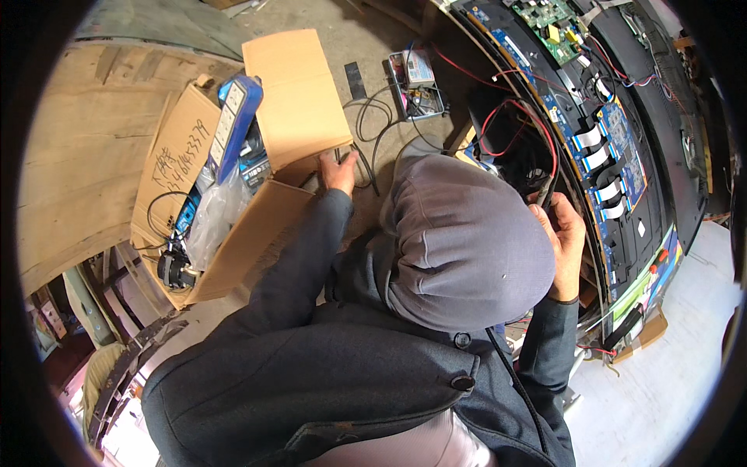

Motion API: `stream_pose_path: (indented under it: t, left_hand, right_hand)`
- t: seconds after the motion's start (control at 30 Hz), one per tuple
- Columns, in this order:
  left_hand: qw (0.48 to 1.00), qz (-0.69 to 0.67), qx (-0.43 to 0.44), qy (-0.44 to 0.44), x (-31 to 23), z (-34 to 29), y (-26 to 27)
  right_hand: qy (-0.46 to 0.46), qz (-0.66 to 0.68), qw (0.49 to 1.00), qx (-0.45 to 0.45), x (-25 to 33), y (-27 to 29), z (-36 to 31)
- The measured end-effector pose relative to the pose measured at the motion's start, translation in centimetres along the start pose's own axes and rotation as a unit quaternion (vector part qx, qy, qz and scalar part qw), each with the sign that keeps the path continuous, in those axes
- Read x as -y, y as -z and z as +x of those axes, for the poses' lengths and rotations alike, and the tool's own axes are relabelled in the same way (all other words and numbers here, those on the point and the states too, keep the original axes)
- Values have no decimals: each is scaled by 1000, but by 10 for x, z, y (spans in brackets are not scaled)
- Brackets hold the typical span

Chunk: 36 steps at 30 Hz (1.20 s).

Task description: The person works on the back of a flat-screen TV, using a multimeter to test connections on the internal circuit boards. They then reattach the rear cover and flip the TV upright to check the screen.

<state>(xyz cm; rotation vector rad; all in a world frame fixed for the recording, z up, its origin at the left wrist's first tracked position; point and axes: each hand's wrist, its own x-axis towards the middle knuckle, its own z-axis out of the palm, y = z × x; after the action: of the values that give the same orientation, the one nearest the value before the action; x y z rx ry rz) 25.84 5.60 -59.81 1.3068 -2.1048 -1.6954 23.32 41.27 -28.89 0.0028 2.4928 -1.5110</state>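
Panel laid open, wiring in hand, and no sign of closing up

The open panel [626,257], curving down the right of the frame, has its insides bare: a green circuit board [537,15] at the upper right, a blue board [634,159] below it, and white ribbon cables [597,158] that look seated. Getting at the electronics therefore seems done; the wiring looks unfinished, with red wire [551,140] looping loose beside the panel edge and no cover over the boards. Whether any lead is connected I can't judge from here

The right hand [566,237], right of centre, is raised with the wrist bent up from its dark sleeve, thumb and fingers pinching a dark slim piece [545,193] close to the panel's near edge (a probe or cable end, perhaps; shadow hides its shape)

The left hand [338,173], just above centre, reaches out on a nearly straight forearm to the cardboard box [237,249] at left. Its fingers are at the box's opening, beneath the raised flap [299,93]; I can't tell whether they grip anything. Grey cloth [467,241], likely over a bent knee, fills the middle between the hands
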Motion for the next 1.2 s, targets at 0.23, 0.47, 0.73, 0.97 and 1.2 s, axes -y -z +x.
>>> stream_pose_path:
  t: [0.23,0.47,0.73,0.97,1.2]
  left_hand:
    - [989,-25,141,-26,-19,12,-5]
    - [935,183,223,-204,-87,-88,36]
    - [820,378,304,-302,-73,-90,72]
    - [694,535,346,-336,-122,-75,48]
    - [871,312,91,-369,-108,14,-76]
  right_hand:
    - [0,12,1000,5,0,-1,-1]
    - [26,14,1000,-3,-10,-2,-4]
    - [27,37,998,-38,-13,6,-4]
    - [9,50,998,-33,-22,13,-11]
    - [0,32,999,-19,-7,3,-15]
